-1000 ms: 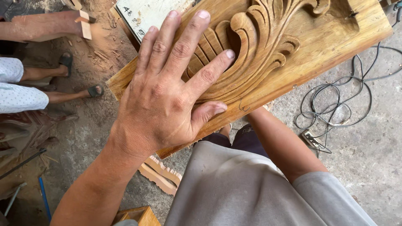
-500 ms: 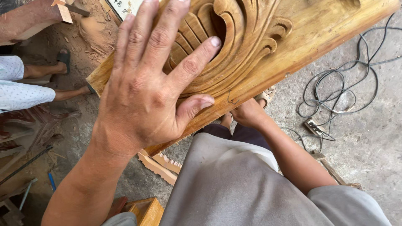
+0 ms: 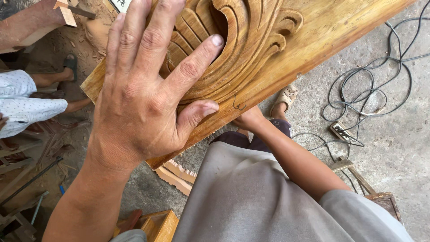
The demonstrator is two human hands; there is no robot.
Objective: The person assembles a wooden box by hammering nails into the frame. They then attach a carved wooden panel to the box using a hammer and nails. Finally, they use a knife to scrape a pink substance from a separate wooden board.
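Pressing carved wooden panel (image 3: 286, 40), left hand (image 3: 143, 98) flat; right hand (image 3: 248, 120) apparently beneath.

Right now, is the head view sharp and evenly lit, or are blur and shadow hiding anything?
Head view: soft daylight, no glare; the left hand and carved panel are sharp. The wide lens bends the panel's edge a little. Shadow lies under the panel, where the right hand is partly hidden, so its grip cannot be judged. The cables on the floor read clearly.

We press our left hand (image 3: 143, 98) flat on the carved wooden panel (image 3: 268, 45), fingers spread over the relief. Our right hand (image 3: 248, 120) holds the panel's lower edge from beneath, above tangled cables (image 3: 371, 89) on the floor.
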